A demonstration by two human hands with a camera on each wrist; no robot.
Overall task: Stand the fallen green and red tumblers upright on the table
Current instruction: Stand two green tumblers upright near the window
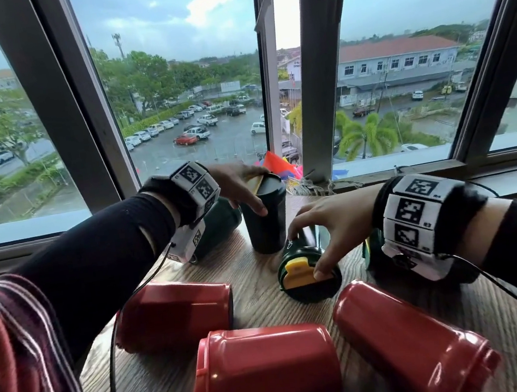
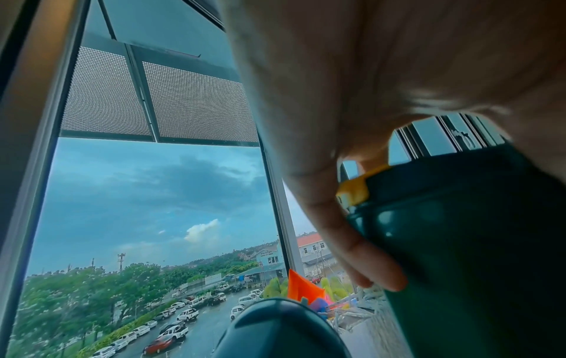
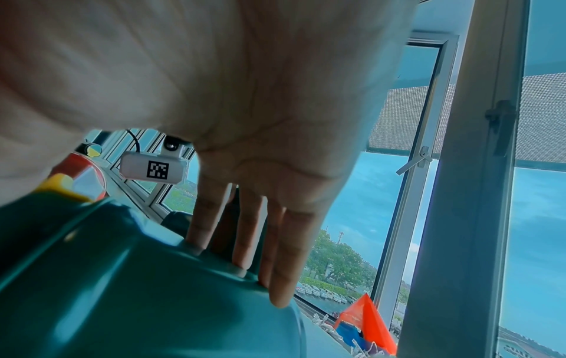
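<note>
While one green tumbler [image 1: 265,217] stands at 12 o'clock, left hand [image 1: 236,183] curled over its lid.
Right hand [image 1: 328,229] clamps the fallen green tumbler [image 1: 307,270] mid-bench [image 1: 162,384]; pivot it onto its base, lid uppermost.

- The wooden table [image 1: 256,305] stands directly before the big window [image 1: 193,84]; the sill lies between them.
- One dark green lidded tumbler [image 1: 264,217] stands upright at the back middle of the table, under the left hand [image 1: 236,185].
- To its left and a little behind, a second dark green tumbler [image 1: 219,229] lies on its side, mostly hidden by the left wrist.
- To its right and nearer, a third dark green tumbler with a yellow flap on the lid [image 1: 307,267] lies tilted under the right hand [image 1: 332,229].
- Three red plastic tumblers lie on their sides at the front: the left one [image 1: 174,315], the middle one [image 1: 264,372] nearest the person, the right one [image 1: 412,339].
- Small coloured flags [image 1: 279,167] lie on the sill behind the upright tumbler.
</note>
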